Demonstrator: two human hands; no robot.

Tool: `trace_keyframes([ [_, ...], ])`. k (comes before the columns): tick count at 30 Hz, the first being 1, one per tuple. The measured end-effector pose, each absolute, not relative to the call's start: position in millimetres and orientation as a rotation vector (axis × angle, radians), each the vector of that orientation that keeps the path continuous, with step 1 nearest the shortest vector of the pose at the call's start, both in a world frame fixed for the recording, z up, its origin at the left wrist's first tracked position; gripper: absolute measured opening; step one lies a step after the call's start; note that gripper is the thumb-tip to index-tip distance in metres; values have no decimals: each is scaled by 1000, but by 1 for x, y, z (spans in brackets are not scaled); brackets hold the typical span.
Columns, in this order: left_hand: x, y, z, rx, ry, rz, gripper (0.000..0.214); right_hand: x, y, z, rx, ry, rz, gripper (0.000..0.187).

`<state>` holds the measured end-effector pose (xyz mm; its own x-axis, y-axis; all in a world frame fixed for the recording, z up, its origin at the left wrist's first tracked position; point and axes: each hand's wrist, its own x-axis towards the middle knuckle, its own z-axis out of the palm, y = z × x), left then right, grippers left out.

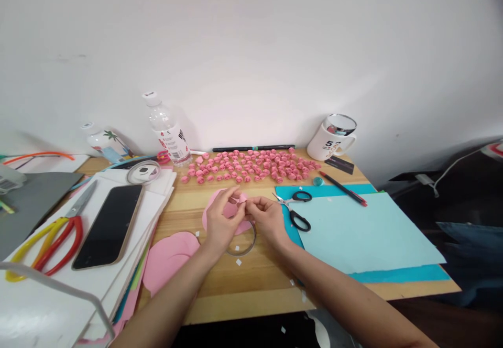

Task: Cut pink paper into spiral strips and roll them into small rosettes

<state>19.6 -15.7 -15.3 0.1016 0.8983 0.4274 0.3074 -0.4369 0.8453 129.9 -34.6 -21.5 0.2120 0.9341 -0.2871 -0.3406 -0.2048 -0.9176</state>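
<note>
My left hand (221,219) and my right hand (269,219) meet over the middle of the wooden table, fingertips pinched together on a small piece of pink paper (242,198). The fingers hide most of that piece. Below them lie a pink paper cutout (208,213) and a ring-shaped roll of tape (252,246), both partly covered by my left hand. Another stack of pink paper cutouts (171,259) rests beside my left forearm. Many small pink paper rolls (245,169) are spread behind my hands. Black-handled scissors (301,221) lie open to the right of my right hand.
Light blue sheets (365,232), a pen (346,188) and a white mug (328,141) are on the right. To the left are a phone (110,227), red-and-yellow scissors (58,243) and a paper stack. A bottle (168,133) stands by the wall.
</note>
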Motion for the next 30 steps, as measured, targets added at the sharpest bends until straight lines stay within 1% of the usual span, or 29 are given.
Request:
trace_keyframes([
  [10,20,-16,-18,1851,1268,1320,30,128,-38,-15,-1333,-795,1253,16],
  [17,22,-15,-16,1764,1127,1265,37,134,-35,-15,-1360,-761,1215,17],
  [24,22,-15,-13,1678,1235,1190,22,132,-39,-17,-1378,-857,1181,16],
  [30,21,-14,-12,1558,1225,1193,18,130,-40,-19,-1369,-957,1093,15],
])
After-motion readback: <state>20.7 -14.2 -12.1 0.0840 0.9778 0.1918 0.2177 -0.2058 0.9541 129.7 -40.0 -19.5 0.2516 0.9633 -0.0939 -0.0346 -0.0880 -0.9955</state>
